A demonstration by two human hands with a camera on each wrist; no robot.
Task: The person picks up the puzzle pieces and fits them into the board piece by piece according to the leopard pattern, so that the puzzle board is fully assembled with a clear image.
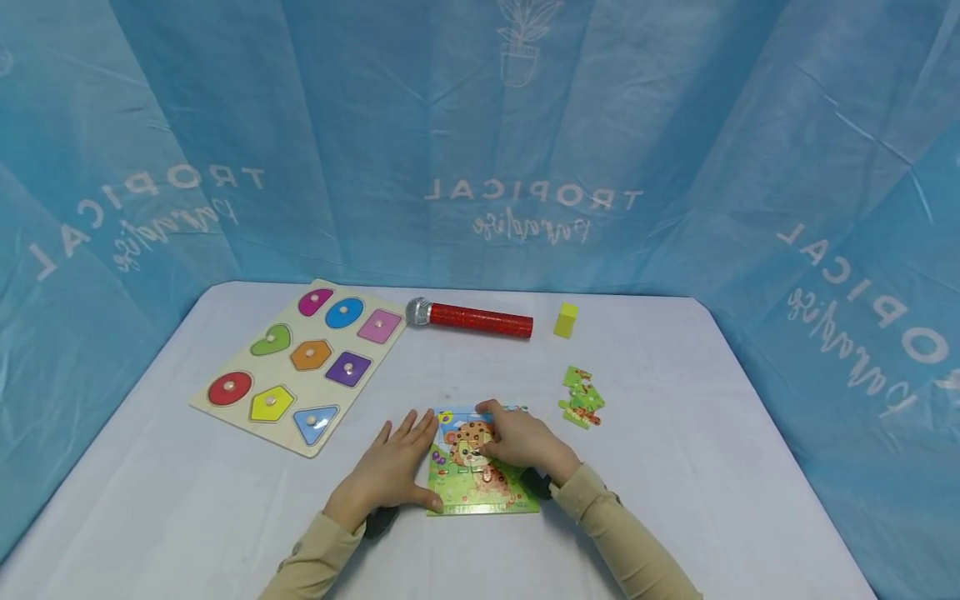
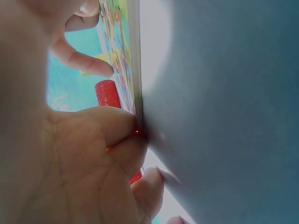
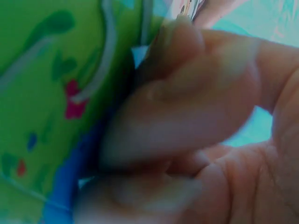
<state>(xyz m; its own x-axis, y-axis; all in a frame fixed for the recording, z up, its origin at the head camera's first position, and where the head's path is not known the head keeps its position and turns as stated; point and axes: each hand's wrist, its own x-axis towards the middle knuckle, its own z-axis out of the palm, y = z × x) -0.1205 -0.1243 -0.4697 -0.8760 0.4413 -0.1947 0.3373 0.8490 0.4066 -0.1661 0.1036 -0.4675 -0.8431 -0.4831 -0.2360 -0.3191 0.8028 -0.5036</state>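
Two hands (image 1: 393, 471) (image 1: 525, 439) partly hide puzzle (image 1: 480, 482); microphone (image 1: 480, 320), block (image 1: 566, 320) beyond.

This is a draped-off play table, though what kind of room stands behind the cloth cannot be told. Blue curtains (image 1: 375, 125) hang beyond the hands and down both sides, printed with pale, mirror-reversed "Tropical Paradise" lettering. The white tabletop (image 1: 697, 500) carries children's toys: an animal jigsaw (image 1: 483, 498) under the left hand (image 1: 393, 467) and right hand (image 1: 525, 439), loose pieces (image 1: 583, 396) just right of them, a knobbed shape board (image 1: 303, 387) to their left, and a red microphone (image 1: 480, 320) farther ahead.
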